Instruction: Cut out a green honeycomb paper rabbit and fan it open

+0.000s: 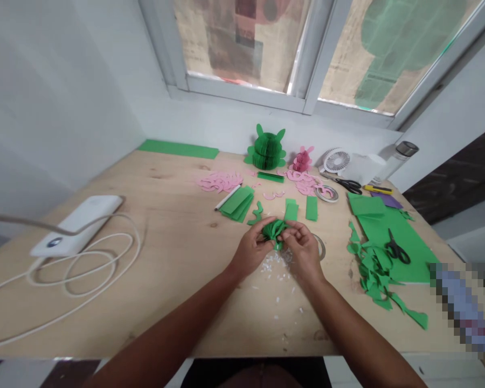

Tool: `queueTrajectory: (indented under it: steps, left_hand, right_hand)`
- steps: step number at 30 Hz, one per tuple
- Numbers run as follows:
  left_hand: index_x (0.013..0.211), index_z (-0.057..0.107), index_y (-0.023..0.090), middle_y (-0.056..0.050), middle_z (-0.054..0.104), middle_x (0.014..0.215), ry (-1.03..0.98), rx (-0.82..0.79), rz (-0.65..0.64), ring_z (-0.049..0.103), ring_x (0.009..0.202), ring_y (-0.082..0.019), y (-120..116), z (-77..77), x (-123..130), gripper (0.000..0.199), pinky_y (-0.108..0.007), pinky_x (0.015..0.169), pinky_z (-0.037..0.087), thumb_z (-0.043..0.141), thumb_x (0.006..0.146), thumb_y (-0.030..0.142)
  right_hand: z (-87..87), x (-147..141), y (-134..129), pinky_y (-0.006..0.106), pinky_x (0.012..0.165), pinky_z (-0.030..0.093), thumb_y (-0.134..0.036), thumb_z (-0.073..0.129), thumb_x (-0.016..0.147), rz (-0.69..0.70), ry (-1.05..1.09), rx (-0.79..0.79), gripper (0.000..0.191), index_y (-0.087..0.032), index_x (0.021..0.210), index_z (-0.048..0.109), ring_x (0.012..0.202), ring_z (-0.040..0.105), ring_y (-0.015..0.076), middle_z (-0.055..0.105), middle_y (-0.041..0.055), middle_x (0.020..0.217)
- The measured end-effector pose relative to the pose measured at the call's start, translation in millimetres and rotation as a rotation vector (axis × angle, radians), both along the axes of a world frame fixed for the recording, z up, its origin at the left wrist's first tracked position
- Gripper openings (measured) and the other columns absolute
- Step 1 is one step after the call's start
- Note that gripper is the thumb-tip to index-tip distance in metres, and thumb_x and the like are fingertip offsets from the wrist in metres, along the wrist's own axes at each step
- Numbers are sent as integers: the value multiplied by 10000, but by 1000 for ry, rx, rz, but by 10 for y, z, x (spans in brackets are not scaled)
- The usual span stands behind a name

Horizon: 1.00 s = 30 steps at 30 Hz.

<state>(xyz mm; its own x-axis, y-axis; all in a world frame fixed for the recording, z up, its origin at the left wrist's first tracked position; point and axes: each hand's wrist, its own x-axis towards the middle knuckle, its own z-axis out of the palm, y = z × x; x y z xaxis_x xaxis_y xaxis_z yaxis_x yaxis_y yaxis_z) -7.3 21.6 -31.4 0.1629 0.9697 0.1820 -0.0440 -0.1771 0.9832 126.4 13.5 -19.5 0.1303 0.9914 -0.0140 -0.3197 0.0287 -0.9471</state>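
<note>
Between my two hands, above the table's middle, is a small green folded-paper ball (274,230) with fanned layers. My left hand (254,243) grips its left side, thumb at the front. On the other side my right hand (303,243) pinches its right edge with thumb and fingers. Behind the hands lie green paper rectangles (312,208) and a curvy green scrap (255,213). A roll of tape (320,247) is partly hidden by my right hand. Tiny white paper bits (275,265) are scattered below the hands.
Green paper scraps (375,275), scissors (396,249) and a large green sheet (416,253) lie to the right. Finished green (268,151) and pink (303,160) paper figures stand by the wall, near a small fan (336,160). A white power bank (78,226) with looped cable is at left.
</note>
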Motion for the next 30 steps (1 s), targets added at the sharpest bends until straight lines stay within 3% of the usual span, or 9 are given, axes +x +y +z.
queueTrajectory:
  steps: [4, 9, 13, 20, 30]
  left_hand:
    - [1255, 508, 182, -98, 593, 1235, -59, -68, -35, 594, 1073, -220, 18, 28, -25, 560, -340, 897, 497, 586, 701, 153]
    - [1227, 540, 179, -93, 630, 1161, -103, -88, -69, 595, 1064, -232, 9, 74, -47, 555, -337, 884, 494, 605, 677, 145]
    - [1193, 573, 175, -92, 655, 1098, -123, -69, -95, 610, 1021, -229, 10, 80, -57, 528, -335, 865, 498, 606, 667, 137]
    - [1160, 603, 184, -68, 654, 1101, -80, -60, -152, 601, 1019, -224, 24, 76, -63, 507, -329, 855, 494, 603, 656, 136]
    - [1079, 652, 174, -67, 662, 1127, -77, -49, -143, 586, 1074, -228, -9, 174, -91, 355, -362, 951, 438, 549, 739, 198]
  right_hand:
    - [31, 71, -7, 282, 680, 465, -270, 661, 743, -36, -281, 130, 235, -221, 969, 619, 727, 591, 153, 625, 6, 782]
    - [143, 182, 1, 382, 834, 449, -190, 568, 809, -54, -828, 552, 207, -239, 997, 641, 940, 566, 216, 626, 65, 963]
    - [211, 219, 10, 429, 870, 435, -182, 547, 827, -33, -1061, 714, 184, -248, 965, 650, 1002, 537, 243, 609, 82, 1037]
    - [209, 230, 30, 428, 859, 434, -177, 534, 835, -50, -1152, 749, 130, -241, 853, 645, 972, 540, 239, 619, 75, 981]
    - [192, 242, 25, 387, 833, 428, -179, 512, 859, -1, -1181, 735, 113, -226, 850, 615, 940, 596, 215, 667, 74, 971]
